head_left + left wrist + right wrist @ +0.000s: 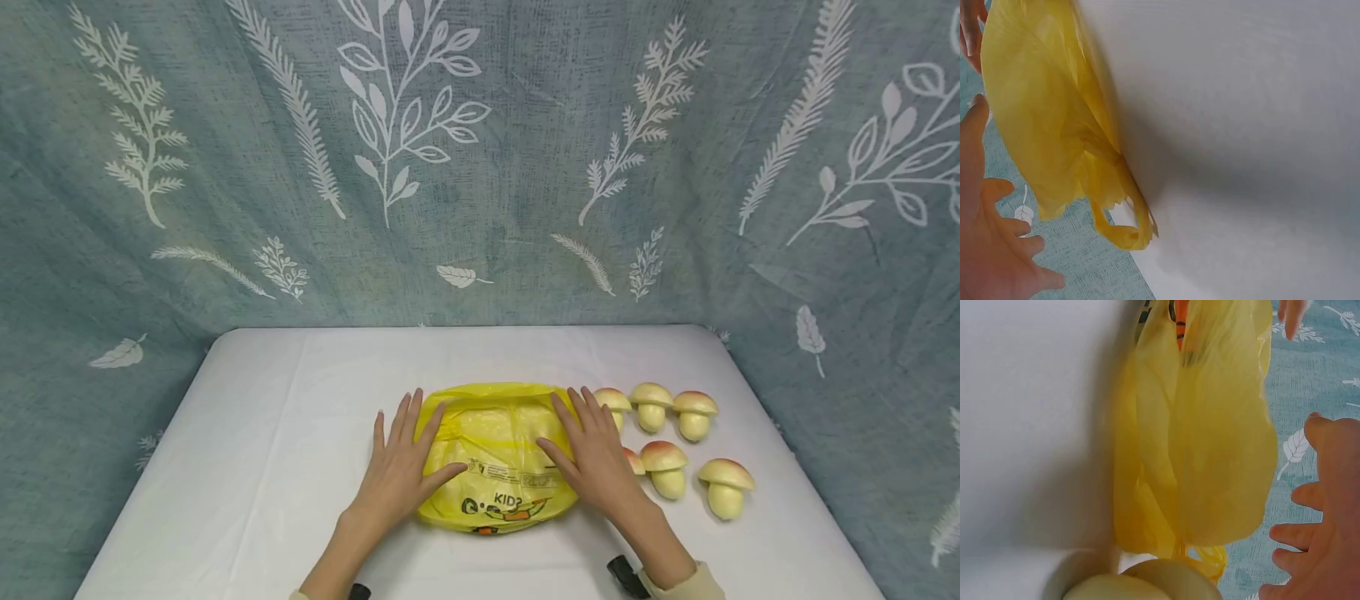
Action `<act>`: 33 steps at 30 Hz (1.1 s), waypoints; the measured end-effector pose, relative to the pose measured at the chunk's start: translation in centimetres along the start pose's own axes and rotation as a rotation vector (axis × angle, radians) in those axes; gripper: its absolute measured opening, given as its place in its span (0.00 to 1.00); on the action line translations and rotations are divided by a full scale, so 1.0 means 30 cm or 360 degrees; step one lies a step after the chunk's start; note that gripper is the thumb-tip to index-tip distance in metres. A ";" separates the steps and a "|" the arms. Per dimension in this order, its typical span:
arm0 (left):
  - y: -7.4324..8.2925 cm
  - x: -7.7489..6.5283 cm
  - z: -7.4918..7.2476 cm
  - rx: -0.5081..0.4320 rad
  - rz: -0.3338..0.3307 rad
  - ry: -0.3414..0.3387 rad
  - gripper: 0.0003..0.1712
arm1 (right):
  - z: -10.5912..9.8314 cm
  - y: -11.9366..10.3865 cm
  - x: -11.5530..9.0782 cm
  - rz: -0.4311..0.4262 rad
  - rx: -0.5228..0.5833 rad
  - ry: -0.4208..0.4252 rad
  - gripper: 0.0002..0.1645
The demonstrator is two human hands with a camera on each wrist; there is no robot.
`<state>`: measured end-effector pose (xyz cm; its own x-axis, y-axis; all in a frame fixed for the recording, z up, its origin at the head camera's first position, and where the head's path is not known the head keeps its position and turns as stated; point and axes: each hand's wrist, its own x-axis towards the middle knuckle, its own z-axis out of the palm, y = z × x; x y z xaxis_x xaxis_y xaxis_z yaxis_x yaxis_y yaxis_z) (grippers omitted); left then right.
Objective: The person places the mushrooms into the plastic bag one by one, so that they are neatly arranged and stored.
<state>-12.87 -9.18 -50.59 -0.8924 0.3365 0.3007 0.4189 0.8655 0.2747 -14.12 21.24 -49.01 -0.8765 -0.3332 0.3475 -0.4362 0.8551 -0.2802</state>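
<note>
A yellow plastic bag (498,442) with printing on its front lies at the middle of the white table, its mouth spread wide. My left hand (403,463) is at the bag's left edge, fingers straight and spread. At the right edge my right hand (597,454) also has its fingers spread out. The left wrist view shows a looped bag handle (1124,234) hanging near the table, with the left hand (1004,244) beside the bag. In the right wrist view, the right hand (1329,512) lies alongside the bag's puffed side (1222,444). Neither hand grips anything.
Several toy mushrooms with cream stems and reddish-tan caps, such as the front right mushroom (726,487), stand right of the bag in two rows. Two are partly hidden by my right hand. A blue-green leaf-patterned curtain (525,167) hangs behind the white table (262,467).
</note>
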 end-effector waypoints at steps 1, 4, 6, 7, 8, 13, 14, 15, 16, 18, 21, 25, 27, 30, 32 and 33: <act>-0.001 -0.001 0.000 -0.0006 -0.0004 0.0001 0.50 | -0.002 0.003 -0.002 0.0006 0.0003 0.0000 0.41; -0.006 -0.004 -0.002 -0.0010 -0.0012 0.0001 0.50 | -0.009 0.011 -0.009 0.0014 -0.0002 0.0006 0.41; -0.008 -0.007 -0.004 -0.0017 -0.0016 -0.0001 0.51 | -0.016 0.015 -0.014 0.0018 -0.0006 0.0018 0.41; -0.010 -0.008 -0.006 -0.0019 -0.0017 -0.0001 0.51 | -0.020 0.016 -0.017 0.0019 -0.0007 0.0022 0.41; -0.011 -0.009 -0.008 -0.0021 -0.0020 -0.0002 0.51 | -0.024 0.018 -0.019 0.0020 -0.0011 0.0022 0.41; -0.019 -0.015 -0.016 -0.0020 -0.0036 -0.0021 0.50 | -0.041 0.025 -0.030 0.0044 -0.0006 0.0023 0.40; -0.020 -0.017 -0.017 -0.0014 -0.0037 -0.0025 0.50 | -0.044 0.026 -0.032 0.0050 -0.0004 0.0021 0.40; -0.022 -0.017 -0.017 -0.0008 -0.0038 -0.0026 0.51 | -0.047 0.027 -0.033 0.0057 -0.0001 0.0022 0.40; -0.023 -0.018 -0.018 0.0000 -0.0039 -0.0028 0.51 | -0.049 0.029 -0.035 0.0061 -0.0002 0.0025 0.40; -0.025 -0.020 -0.021 0.0004 -0.0043 -0.0031 0.51 | -0.051 0.034 -0.039 0.0061 -0.0005 0.0031 0.40; -0.029 -0.023 -0.019 -0.0004 -0.0042 -0.0018 0.51 | -0.057 0.040 -0.045 0.0061 -0.0003 0.0042 0.40; -0.033 -0.027 -0.017 -0.0024 -0.0037 -0.0005 0.51 | -0.069 0.049 -0.055 0.0046 0.0009 0.0059 0.40; -0.035 -0.029 -0.018 -0.0034 -0.0035 -0.0003 0.51 | -0.076 0.053 -0.060 0.0039 0.0004 0.0068 0.40; -0.038 -0.034 -0.019 -0.0060 -0.0039 -0.0007 0.50 | -0.086 0.061 -0.069 0.0051 -0.0001 0.0070 0.40; -0.040 -0.037 -0.020 -0.0080 -0.0047 -0.0019 0.50 | -0.092 0.066 -0.075 0.0066 0.0000 0.0066 0.39; -0.041 -0.038 -0.020 -0.0092 -0.0052 -0.0025 0.50 | -0.095 0.068 -0.079 0.0078 0.0005 0.0061 0.39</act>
<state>-12.28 -10.85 -50.73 -0.9080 0.3148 0.2767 0.3983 0.8533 0.3364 -12.35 24.91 -47.87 -0.8883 -0.2756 0.3673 -0.3937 0.8688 -0.3003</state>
